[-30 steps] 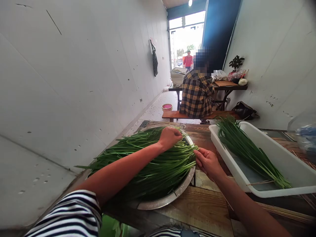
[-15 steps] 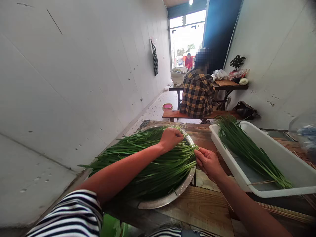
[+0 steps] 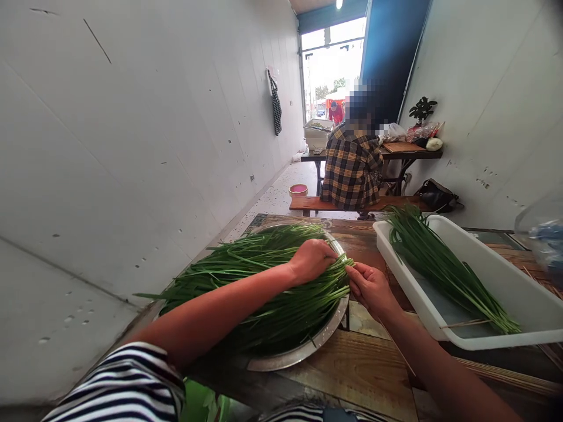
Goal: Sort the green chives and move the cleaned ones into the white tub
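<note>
Green stalks are held at their pale ends by the right hand, whose fingers are clamped on the gathered tips just past the rim of a round metal basin. By the left hand, thumb and fingers drawn together, a few pale ends seem to be pinched; how many cannot be told, since the fingertips are partly hidden by the hand itself. This is where the change is seen: half a second ago the left hand was held farther up the rim, apart from the right; now it has been brought down and across until its fingertips are placed just beside the right hand's fingers. The right hand is kept where it was. The handling is thus judged to be concentrated at one spot, with the ends being attended to by both hands together.

The basin is filled with stalks, laid lengthwise, their leafy ends hung over the far-left side. It is set on a wooden desk. To the right, another bunch is laid in a white tray. Farther off, a second desk is occupied by a seated person in a plaid shirt.
</note>
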The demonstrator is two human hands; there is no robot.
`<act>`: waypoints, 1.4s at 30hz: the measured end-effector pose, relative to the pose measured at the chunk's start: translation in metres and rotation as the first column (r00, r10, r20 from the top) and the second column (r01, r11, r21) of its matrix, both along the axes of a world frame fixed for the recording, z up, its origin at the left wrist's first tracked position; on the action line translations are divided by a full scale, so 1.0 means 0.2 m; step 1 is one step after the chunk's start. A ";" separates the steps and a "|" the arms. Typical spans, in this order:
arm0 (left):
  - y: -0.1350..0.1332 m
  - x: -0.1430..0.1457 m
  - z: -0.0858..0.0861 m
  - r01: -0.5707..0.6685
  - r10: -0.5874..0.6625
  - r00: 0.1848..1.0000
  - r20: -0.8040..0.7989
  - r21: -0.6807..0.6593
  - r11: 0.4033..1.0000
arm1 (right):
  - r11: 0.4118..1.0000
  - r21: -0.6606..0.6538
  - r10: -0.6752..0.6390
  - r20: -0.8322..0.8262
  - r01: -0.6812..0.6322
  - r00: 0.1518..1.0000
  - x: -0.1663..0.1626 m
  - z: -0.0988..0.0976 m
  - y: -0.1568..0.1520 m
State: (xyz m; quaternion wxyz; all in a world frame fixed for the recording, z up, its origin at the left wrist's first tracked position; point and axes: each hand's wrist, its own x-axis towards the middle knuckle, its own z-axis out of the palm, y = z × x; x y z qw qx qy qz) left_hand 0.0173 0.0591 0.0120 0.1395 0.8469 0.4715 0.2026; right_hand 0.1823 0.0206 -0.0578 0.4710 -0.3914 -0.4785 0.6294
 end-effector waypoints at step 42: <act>0.07 -0.08 0.00 -0.269 0.269 0.963 -0.005 -0.068 0.961 | 0.999 0.025 0.047 0.037 -0.048 0.998 0.01 -0.02 0.01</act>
